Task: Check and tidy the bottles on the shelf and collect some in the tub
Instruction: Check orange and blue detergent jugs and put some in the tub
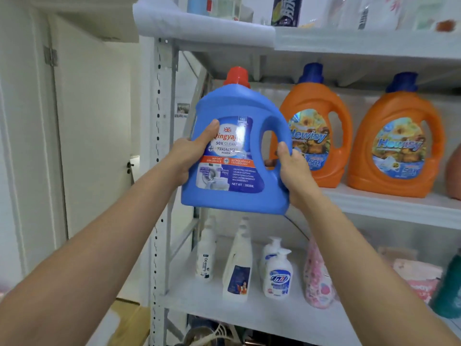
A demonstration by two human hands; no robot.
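Note:
A big blue detergent jug (pixel 237 196) with a red cap hangs in the air in front of the white shelf (pixel 389 208), its label facing me and tilted slightly. My left hand (pixel 192 156) grips its left side, thumb across the label. My right hand (pixel 294 171) grips the lower part of its handle on the right side. Two orange jugs (pixel 316 136) (pixel 399 146) with blue caps stand upright on the middle shelf behind it. No tub is in view.
The lower shelf board (pixel 224 308) carries white pump bottles (pixel 278 275), a tall white bottle (pixel 237 268), a slim white bottle (pixel 205 255), a pink pouch (pixel 316 280) and a teal bottle (pixel 449 288). More bottles stand on the top shelf (pixel 287 11). A white door (pixel 94 136) is at the left.

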